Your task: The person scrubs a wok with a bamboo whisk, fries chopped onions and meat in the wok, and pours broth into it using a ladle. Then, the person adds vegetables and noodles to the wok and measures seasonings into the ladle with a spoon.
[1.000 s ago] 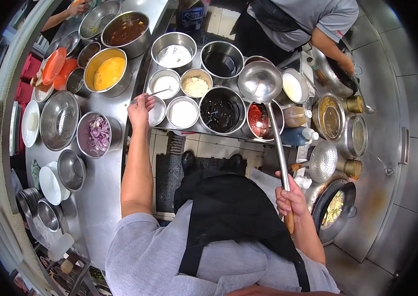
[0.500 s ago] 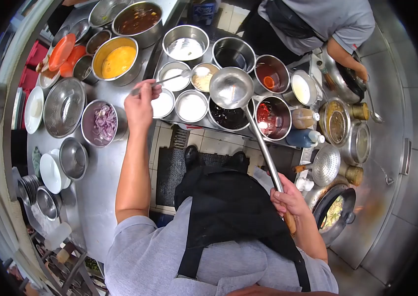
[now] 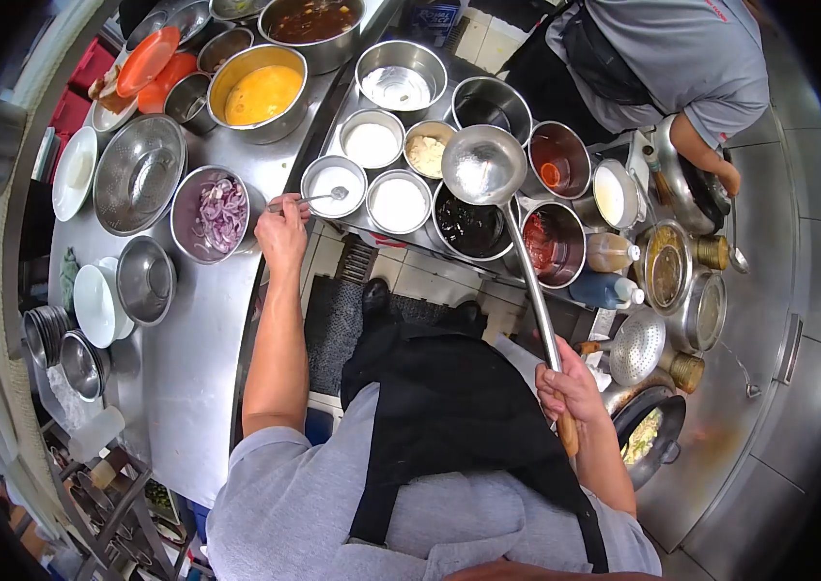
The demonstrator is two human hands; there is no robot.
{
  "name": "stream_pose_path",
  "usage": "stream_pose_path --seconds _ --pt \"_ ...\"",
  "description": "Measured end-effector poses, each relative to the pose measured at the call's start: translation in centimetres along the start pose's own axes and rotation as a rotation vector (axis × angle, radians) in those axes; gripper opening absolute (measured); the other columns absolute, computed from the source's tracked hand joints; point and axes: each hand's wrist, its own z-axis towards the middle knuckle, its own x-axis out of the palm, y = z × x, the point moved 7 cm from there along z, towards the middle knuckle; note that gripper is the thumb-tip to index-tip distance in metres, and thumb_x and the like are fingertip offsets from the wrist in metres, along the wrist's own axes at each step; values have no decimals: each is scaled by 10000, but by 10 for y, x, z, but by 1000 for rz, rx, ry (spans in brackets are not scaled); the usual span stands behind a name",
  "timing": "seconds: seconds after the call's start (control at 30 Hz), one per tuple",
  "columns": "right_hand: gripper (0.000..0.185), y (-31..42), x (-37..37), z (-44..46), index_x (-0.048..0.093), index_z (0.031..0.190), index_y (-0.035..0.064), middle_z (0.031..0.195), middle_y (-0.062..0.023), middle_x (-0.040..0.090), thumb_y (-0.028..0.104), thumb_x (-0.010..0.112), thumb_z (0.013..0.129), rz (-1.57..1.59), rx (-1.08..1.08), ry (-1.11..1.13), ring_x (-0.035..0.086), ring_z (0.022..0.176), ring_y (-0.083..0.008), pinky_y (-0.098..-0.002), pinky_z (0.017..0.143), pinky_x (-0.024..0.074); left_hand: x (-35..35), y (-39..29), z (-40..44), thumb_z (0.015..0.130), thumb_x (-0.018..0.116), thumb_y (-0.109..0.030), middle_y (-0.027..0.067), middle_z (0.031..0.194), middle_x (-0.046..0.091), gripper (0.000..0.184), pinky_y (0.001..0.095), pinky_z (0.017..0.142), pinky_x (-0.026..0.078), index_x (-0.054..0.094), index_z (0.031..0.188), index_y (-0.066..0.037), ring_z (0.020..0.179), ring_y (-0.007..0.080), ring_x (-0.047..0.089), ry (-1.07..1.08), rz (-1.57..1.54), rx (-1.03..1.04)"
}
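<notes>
My left hand [image 3: 282, 232] is closed on the handle of a small spoon [image 3: 338, 193], whose bowl is over the left front pot of white powder [image 3: 325, 180]. Another pot of white powder [image 3: 399, 201] stands beside it. In my right hand [image 3: 570, 387] is the wooden-ended handle of a large ladle [image 3: 484, 167]. The ladle's bowl hangs above the pots, partly covering a pot of dark sauce [image 3: 468, 230]. A pot of red sauce [image 3: 551, 247] is just right of the ladle's shaft. Behind the spoon is a third white-powder pot [image 3: 371, 143].
On the left counter [image 3: 187, 387] are a bowl of sliced red onion [image 3: 219, 213], a pot of yellow liquid [image 3: 263, 95] and a colander [image 3: 142, 174]. A co-worker [image 3: 672, 58] stands at the upper right by a wok. Bottles [image 3: 612, 252] and a perforated skimmer [image 3: 638, 347] are at right.
The spoon has moved from above the back pots to the left front white-powder pot. The ladle's bowl swung left, away from the right-hand pots, and now hangs over the dark sauce. The view has shifted.
</notes>
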Motion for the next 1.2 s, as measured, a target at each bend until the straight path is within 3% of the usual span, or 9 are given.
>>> stream_pose_path --seconds 0.57,0.7,0.87,1.2 --pt "661 2 -6 -2 243 1481 127 671 -47 439 90 572 910 54 -46 -24 409 383 -80 -227 342 375 9 46 -2 1000 502 -206 184 939 692 329 262 682 557 607 1083 96 779 186 686 62 -517 -249" --pt "656 1 -6 -3 245 1481 126 673 -47 446 86 566 911 43 -48 -49 411 383 -80 -226 342 370 8 45 -7 1004 492 -200 182 936 690 329 263 691 558 607 1085 97 787 186 686 67 -532 -248" --pt "651 0 -6 -5 251 1481 129 674 -44 447 88 566 912 16 -43 -52 409 384 -79 -225 344 367 6 28 -11 1008 470 -191 173 904 691 328 265 690 558 611 1073 98 771 182 684 70 -236 -107" --pt "664 -8 -9 -12 255 1482 137 663 -41 438 108 585 906 18 -64 -74 405 389 -80 -231 349 362 14 39 -9 1008 462 -181 182 910 690 320 267 679 560 595 1084 100 765 198 686 51 -505 -227"
